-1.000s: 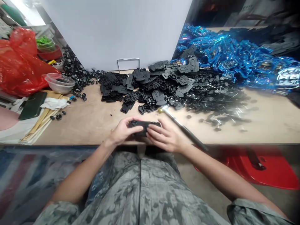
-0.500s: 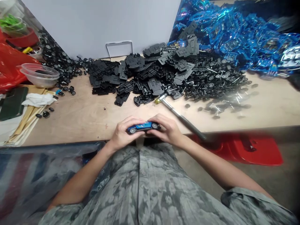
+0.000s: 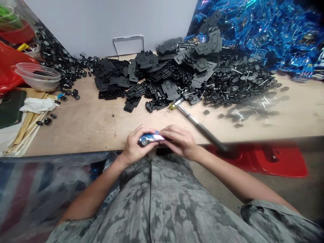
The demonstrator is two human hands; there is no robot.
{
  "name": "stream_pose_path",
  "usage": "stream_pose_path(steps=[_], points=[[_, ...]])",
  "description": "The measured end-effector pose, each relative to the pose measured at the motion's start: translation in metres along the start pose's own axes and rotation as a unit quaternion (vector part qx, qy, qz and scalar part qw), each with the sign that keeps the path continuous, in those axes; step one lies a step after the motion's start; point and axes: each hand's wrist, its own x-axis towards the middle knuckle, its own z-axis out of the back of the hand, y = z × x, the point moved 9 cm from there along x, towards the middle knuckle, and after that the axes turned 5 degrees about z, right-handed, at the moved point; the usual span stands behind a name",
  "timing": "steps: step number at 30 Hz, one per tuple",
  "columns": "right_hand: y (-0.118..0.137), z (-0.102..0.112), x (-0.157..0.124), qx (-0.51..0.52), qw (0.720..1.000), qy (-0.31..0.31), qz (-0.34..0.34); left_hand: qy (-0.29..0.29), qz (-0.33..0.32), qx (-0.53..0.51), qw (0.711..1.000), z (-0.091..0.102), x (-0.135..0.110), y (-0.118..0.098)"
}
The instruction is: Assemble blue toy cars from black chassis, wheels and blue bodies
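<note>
A small shiny blue toy car (image 3: pixel 150 138) is held between both my hands at the near edge of the wooden table (image 3: pixel 88 125). My left hand (image 3: pixel 135 145) curls round its front end, where one wheel shows. From the right, my right hand (image 3: pixel 178 141) covers its rear and roof with closed fingers. Behind them lies a pile of black plastic chassis plates (image 3: pixel 157 81). To the right is a heap of black wheels on metal axles (image 3: pixel 238 87).
A hammer (image 3: pixel 196 123) with a metal handle lies slanted just right of my hands. Blue foil car bodies (image 3: pixel 265 30) pile up at the far right. A clear bowl (image 3: pixel 37 76), loose wheels (image 3: pixel 58 57) and a red bag (image 3: pixel 7 67) sit at left. A red stool (image 3: pixel 278 160) stands below the table.
The piece in my hands was turned from its black underside to its blue body, and my right hand has closed further over it. The view tilted downward.
</note>
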Motion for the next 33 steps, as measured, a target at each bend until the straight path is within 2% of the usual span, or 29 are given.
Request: stream_pose_path(steps=[8, 12, 15, 22, 27, 30, 33], points=[[-0.008, -0.002, -0.004, 0.016, 0.997, -0.012, -0.071, -0.019, -0.024, -0.032, 0.999, 0.000, -0.003, 0.002], [-0.008, -0.003, -0.006, -0.003, 0.996, -0.031, -0.086, -0.016, -0.008, -0.022, 1.000, 0.001, -0.003, 0.005], [-0.009, -0.002, -0.007, -0.002, 0.995, -0.037, -0.090, 0.011, 0.013, -0.016, 1.000, -0.001, -0.003, 0.009], [-0.006, -0.003, -0.006, 0.006, 0.996, -0.018, -0.087, -0.012, -0.012, -0.032, 0.999, 0.003, -0.004, 0.004], [-0.005, -0.004, -0.008, -0.008, 0.996, -0.034, -0.083, 0.015, 0.014, -0.027, 0.999, 0.001, -0.004, 0.009], [-0.009, -0.004, -0.008, -0.009, 0.995, -0.045, -0.094, 0.004, 0.017, -0.033, 0.999, 0.002, 0.000, 0.009], [-0.017, 0.000, -0.008, 0.011, 0.985, -0.096, -0.146, -0.059, 0.085, -0.082, 0.991, 0.004, 0.003, 0.018]])
